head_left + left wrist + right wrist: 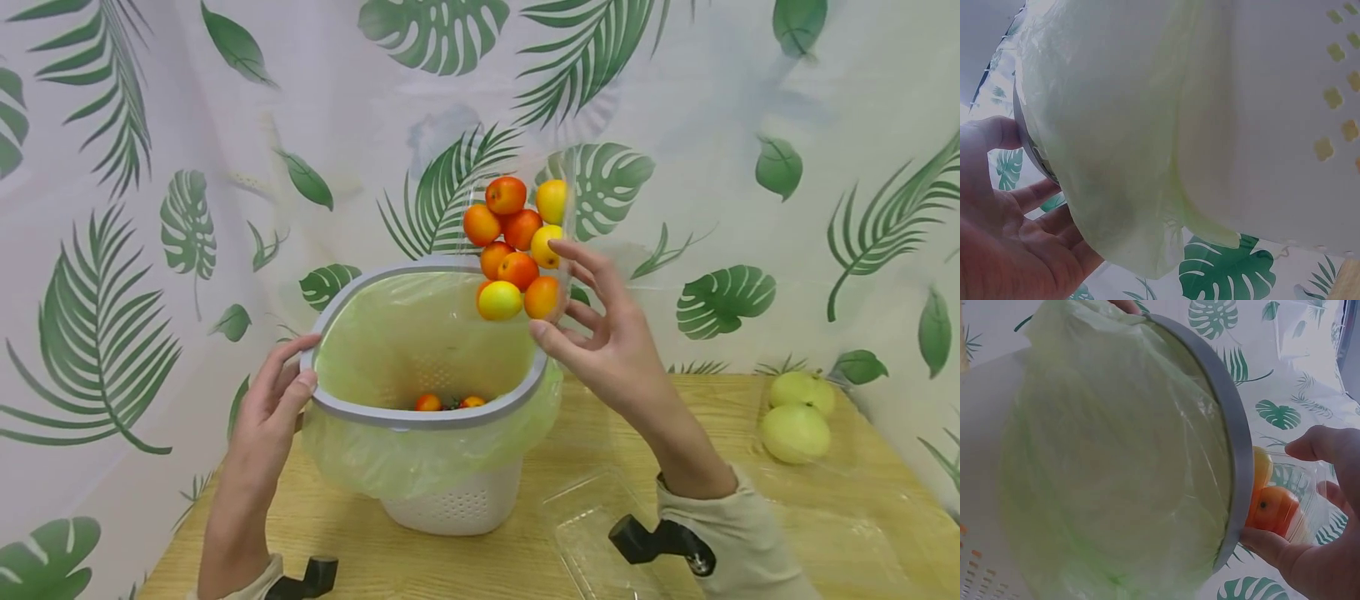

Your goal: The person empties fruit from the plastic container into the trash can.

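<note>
A white bin (pixel 450 510) with small holes stands on the table, lined with a pale green plastic bag (pixel 420 457) folded over its grey rim (pixel 420 419). My left hand (pixel 262 417) grips that rim at the left, thumb outside. Above the bin's right side, my right hand (pixel 615 342) holds a clear plastic box (pixel 1305 481) by its edge, tilted up. Several small orange and yellow fruits (pixel 517 271), tomato-like, show in the box. Down inside the bin, orange fruits (pixel 428 402) are partly visible; the front rim hides the rest.
At the right, two pale green fruits (pixel 797 433) sit in clear plastic packaging. Another clear plastic tray (pixel 581 533) lies on the wooden table (pixel 360 550) in front of my right wrist. A leaf-patterned curtain (pixel 315 92) hangs close behind the bin and along the left side.
</note>
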The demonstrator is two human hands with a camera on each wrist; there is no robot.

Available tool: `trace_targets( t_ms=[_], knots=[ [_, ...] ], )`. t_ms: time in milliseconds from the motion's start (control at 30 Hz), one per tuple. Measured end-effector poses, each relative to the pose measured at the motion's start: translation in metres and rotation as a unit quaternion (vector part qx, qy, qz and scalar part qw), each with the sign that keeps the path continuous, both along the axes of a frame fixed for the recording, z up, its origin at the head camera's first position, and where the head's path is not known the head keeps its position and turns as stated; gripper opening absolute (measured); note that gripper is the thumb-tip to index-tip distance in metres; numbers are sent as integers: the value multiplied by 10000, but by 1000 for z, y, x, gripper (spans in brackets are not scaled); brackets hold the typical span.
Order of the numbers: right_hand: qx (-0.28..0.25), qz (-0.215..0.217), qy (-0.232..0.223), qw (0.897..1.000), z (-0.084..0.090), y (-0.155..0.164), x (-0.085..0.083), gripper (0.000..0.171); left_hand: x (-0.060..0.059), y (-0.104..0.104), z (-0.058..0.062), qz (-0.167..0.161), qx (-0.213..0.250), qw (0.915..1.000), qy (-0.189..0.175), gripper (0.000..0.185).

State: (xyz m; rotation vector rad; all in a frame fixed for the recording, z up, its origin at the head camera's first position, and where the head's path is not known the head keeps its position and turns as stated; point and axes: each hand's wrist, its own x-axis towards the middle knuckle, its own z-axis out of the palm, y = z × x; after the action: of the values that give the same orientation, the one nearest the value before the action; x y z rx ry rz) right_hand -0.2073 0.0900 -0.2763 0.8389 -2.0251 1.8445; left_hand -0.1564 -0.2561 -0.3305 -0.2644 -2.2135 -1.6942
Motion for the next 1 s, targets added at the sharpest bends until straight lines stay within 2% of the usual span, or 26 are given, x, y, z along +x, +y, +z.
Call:
trace_targets(
  t_ms=[333,1000],
  knots=[
    [26,138,385,9992,-6,-3,1,76,-1,2,1,-10,-39,10000,11,41],
    [327,-64,602,9976,-11,-6,1,76,-1,1,0,62,-94,9999,28,41]
  ],
)
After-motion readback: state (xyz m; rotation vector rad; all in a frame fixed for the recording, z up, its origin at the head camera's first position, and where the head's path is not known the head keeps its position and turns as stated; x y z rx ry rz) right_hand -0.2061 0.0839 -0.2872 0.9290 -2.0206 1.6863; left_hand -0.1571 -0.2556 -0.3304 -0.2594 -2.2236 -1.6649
